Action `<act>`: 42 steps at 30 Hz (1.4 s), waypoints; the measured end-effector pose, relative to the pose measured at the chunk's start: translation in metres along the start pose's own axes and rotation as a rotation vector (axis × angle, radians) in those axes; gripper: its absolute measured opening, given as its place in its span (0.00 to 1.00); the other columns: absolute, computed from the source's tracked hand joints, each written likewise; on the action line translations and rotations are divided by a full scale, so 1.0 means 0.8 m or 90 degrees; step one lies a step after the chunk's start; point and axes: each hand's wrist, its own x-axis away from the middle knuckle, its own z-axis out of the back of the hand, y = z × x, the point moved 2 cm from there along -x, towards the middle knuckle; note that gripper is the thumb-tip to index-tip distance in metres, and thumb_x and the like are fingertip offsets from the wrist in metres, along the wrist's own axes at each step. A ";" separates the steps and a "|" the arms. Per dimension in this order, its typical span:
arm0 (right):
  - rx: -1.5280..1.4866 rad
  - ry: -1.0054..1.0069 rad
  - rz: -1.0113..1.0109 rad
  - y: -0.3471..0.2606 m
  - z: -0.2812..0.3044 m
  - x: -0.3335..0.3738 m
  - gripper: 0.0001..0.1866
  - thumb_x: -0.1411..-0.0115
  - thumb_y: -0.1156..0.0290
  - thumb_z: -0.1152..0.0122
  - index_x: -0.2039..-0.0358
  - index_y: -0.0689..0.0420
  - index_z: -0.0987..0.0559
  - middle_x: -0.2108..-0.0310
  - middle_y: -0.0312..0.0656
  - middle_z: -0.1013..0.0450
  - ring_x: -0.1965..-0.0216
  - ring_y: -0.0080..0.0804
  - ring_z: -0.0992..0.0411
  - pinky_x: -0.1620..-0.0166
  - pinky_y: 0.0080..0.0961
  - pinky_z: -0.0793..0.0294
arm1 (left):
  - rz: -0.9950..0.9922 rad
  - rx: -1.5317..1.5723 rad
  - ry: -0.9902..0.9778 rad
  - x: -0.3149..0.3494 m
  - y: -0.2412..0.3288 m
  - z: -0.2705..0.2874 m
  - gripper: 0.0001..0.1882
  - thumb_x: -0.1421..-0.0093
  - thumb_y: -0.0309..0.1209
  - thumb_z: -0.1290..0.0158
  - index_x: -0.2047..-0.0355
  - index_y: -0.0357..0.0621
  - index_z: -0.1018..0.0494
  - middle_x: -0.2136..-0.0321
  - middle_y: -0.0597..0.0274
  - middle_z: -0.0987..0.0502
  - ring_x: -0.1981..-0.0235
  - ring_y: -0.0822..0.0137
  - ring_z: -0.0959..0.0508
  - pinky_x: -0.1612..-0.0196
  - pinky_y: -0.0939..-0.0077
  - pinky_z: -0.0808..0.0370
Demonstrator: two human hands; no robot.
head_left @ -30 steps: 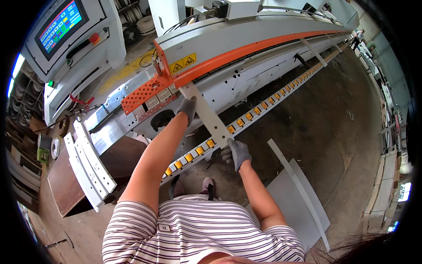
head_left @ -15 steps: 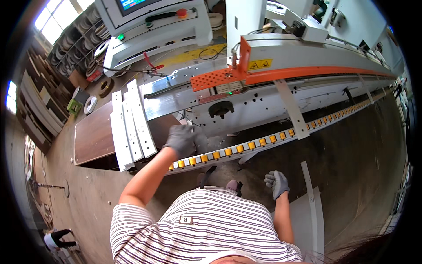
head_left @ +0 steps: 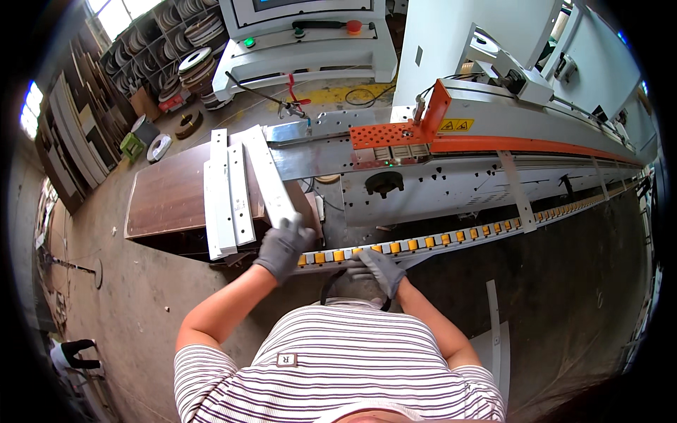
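Note:
My left hand, in a grey glove, is closed on the near end of a white strip. This strip slants away from the other strips, and its far end lies by the metal table. Beside it, more white strips with dark holes lie on a brown wooden box. My right hand, gloved too, is by the near edge of a rail with yellow rollers. Its fingers stretch to the left, with nothing visible in them; whether they touch the rail I cannot tell.
A long machine with an orange guard runs off to the right behind the rail. A control console stands at the back. To my right a pale panel and a narrow strip stand low. A person is at far left.
My left hand has taken hold of one white strip and turned it away from the others. My right hand has come left and forward to the roller rail. The view has shifted.

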 end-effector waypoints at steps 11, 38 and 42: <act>-0.112 0.019 0.136 0.010 0.061 0.065 0.19 0.38 0.63 0.46 0.51 0.61 0.30 0.60 0.44 0.26 0.62 0.33 0.26 0.60 0.30 0.22 | 0.266 0.609 0.492 -0.053 0.006 -0.132 0.23 0.47 0.27 0.45 0.51 0.36 0.37 0.59 0.50 0.31 0.57 0.53 0.30 0.52 0.63 0.33; -0.203 0.351 0.122 0.041 0.145 0.134 0.29 0.45 0.49 0.39 0.54 0.61 0.29 0.70 0.45 0.26 0.76 0.31 0.24 0.75 0.22 0.23 | 0.345 1.242 -0.211 -0.358 0.182 -0.097 0.17 0.34 0.44 0.61 0.56 0.45 0.32 0.67 0.60 0.24 0.70 0.62 0.21 0.72 0.62 0.21; -0.232 0.325 0.099 0.039 0.153 0.135 0.28 0.44 0.51 0.39 0.53 0.62 0.28 0.69 0.45 0.26 0.75 0.32 0.24 0.76 0.22 0.23 | 0.342 1.227 -0.212 -0.363 0.186 -0.093 0.18 0.35 0.44 0.61 0.56 0.44 0.34 0.66 0.59 0.24 0.70 0.61 0.21 0.73 0.61 0.21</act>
